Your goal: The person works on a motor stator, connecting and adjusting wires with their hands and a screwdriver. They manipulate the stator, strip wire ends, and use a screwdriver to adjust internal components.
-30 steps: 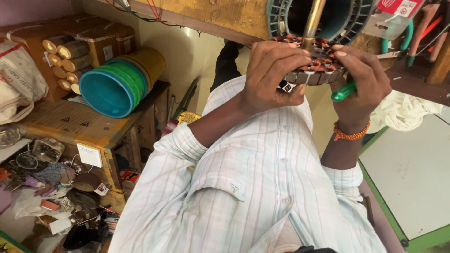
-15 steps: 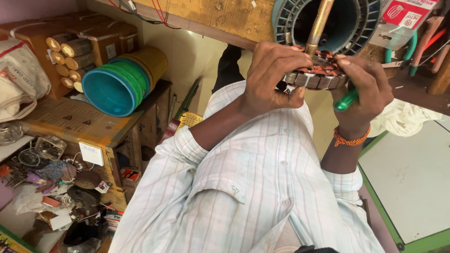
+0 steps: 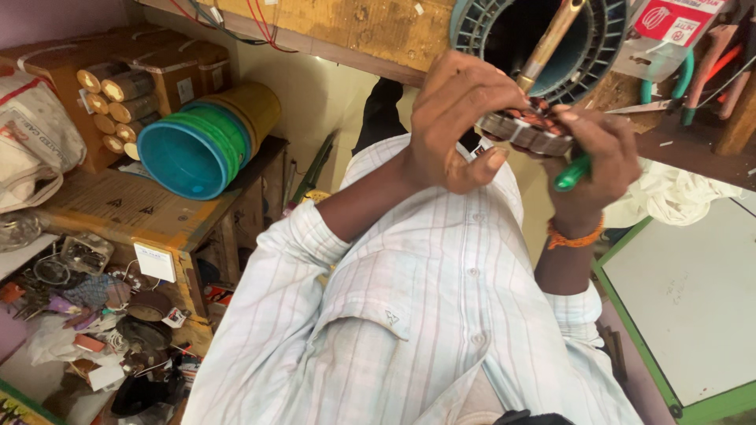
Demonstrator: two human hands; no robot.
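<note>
Landmark: wound motor stator (image 3: 529, 130), held up close below the camera, copper coils showing at its top.

Left of the stator: stacked buckets (image 3: 206, 142) lie on their sides on a wooden cabinet (image 3: 118, 216), well apart from it.

Left hand (image 3: 457, 118): closed over the stator's left flank, fingers across the windings, thumb beneath. Clamped on it.

A brass-coloured rod (image 3: 551, 35) rises from the stator's top.

Right hand (image 3: 594, 161): wrapped on the stator's right side; a green-handled tool (image 3: 572, 173) is pinched in the same hand, just below the stator.

Judgement: the stator is best kept steady by both palms, pressure spread over the coils, the tool tip kept off the wire enamel.
</note>
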